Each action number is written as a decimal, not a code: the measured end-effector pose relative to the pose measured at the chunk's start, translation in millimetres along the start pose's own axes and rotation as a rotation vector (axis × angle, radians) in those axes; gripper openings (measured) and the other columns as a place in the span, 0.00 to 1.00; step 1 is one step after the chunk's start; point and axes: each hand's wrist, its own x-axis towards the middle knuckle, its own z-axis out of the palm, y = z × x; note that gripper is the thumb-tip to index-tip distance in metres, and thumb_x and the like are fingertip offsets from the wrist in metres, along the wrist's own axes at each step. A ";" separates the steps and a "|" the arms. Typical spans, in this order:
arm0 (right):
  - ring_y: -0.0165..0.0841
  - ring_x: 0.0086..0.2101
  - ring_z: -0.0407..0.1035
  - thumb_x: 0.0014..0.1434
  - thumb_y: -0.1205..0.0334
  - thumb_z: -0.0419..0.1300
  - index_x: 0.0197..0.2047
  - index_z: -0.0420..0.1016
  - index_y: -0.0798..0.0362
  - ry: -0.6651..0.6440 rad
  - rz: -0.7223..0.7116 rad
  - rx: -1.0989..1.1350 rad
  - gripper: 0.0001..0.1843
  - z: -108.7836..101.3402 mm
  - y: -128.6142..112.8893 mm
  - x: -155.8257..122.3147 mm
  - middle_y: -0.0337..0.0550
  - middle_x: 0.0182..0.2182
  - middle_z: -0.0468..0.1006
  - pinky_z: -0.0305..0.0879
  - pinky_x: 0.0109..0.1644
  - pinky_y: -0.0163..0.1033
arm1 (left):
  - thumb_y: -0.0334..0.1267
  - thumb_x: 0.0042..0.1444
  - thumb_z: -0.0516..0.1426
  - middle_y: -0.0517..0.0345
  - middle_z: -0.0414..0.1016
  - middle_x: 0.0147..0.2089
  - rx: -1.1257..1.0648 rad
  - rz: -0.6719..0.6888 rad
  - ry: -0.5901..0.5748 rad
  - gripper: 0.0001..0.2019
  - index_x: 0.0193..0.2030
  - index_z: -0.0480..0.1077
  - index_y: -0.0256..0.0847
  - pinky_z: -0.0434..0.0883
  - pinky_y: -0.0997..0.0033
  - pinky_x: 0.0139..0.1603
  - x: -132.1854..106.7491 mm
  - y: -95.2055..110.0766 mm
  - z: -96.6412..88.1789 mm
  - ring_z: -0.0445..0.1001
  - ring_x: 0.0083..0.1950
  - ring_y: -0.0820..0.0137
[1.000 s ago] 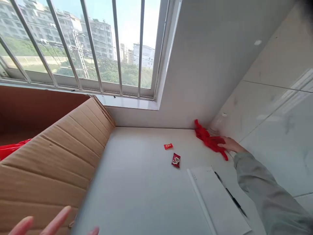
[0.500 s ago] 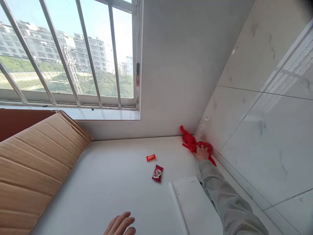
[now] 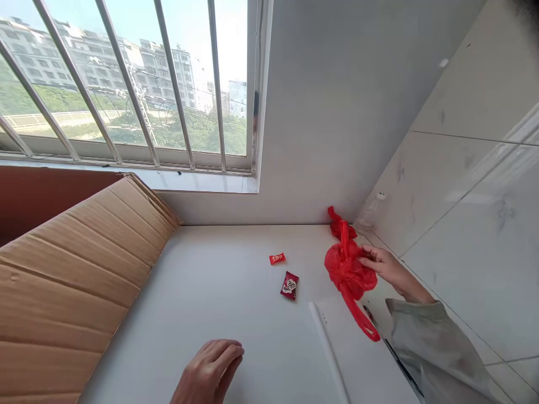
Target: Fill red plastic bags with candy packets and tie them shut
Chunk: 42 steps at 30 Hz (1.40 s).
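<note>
At the right, my right hand grips the side of a red plastic bag, thumb and fingers closed on its thin film. The bag is gathered and bunched near its top, and one handle loop hangs down toward me. Behind it, a second piece of red plastic lies by the wall. My left hand is over the near part of the white tabletop. Its fingers are bent and pressed together toward the thumb, with nothing visible in them. A small red packet and a dark red packet lie between the hands.
A clear plastic bottle stands in the back right corner. Along the left is a large cardboard box, below a barred window. A white rod-like edge runs toward me at the right. A tiled wall bounds that side.
My right hand has lifted the red bag toward me from the corner, and part of the red plastic stays behind. My left hand's spread fingers have drawn together. The view has shifted right.
</note>
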 end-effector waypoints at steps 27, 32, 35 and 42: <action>0.39 0.50 0.63 0.61 0.66 0.58 0.53 0.71 0.47 -0.424 -0.592 0.028 0.17 210.8 -132.2 -63.4 0.42 0.48 0.74 0.63 0.54 0.47 | 0.35 0.50 0.66 0.56 0.68 0.57 -0.288 -0.363 0.072 0.31 0.59 0.60 0.50 0.67 0.58 0.59 -23.1 15.8 3.7 0.65 0.58 0.62; 0.38 0.47 0.64 0.60 0.68 0.59 0.51 0.70 0.49 -0.468 -0.545 -0.067 0.15 204.7 -124.7 -61.2 0.41 0.47 0.74 0.64 0.50 0.44 | 0.37 0.52 0.66 0.55 0.71 0.49 -0.320 -0.427 0.082 0.21 0.52 0.67 0.48 0.70 0.58 0.52 -24.7 8.2 5.1 0.67 0.52 0.61; 0.37 0.42 0.65 0.58 0.70 0.59 0.40 0.70 0.51 -0.431 -0.548 -0.113 0.08 200.2 -123.3 -61.7 0.41 0.41 0.75 0.63 0.43 0.41 | 0.38 0.53 0.65 0.58 0.74 0.42 -0.367 -0.455 0.091 0.16 0.48 0.71 0.48 0.70 0.61 0.48 -23.0 4.4 2.3 0.67 0.48 0.62; 0.32 0.31 0.61 0.55 0.73 0.56 0.28 0.60 0.51 -0.354 -0.527 -0.106 0.09 191.5 -124.4 -59.6 0.36 0.27 0.69 0.57 0.37 0.37 | 0.38 0.56 0.61 0.59 0.71 0.29 -0.484 -0.520 0.262 0.04 0.30 0.75 0.45 0.66 0.66 0.41 -23.9 -4.0 -15.2 0.65 0.39 0.65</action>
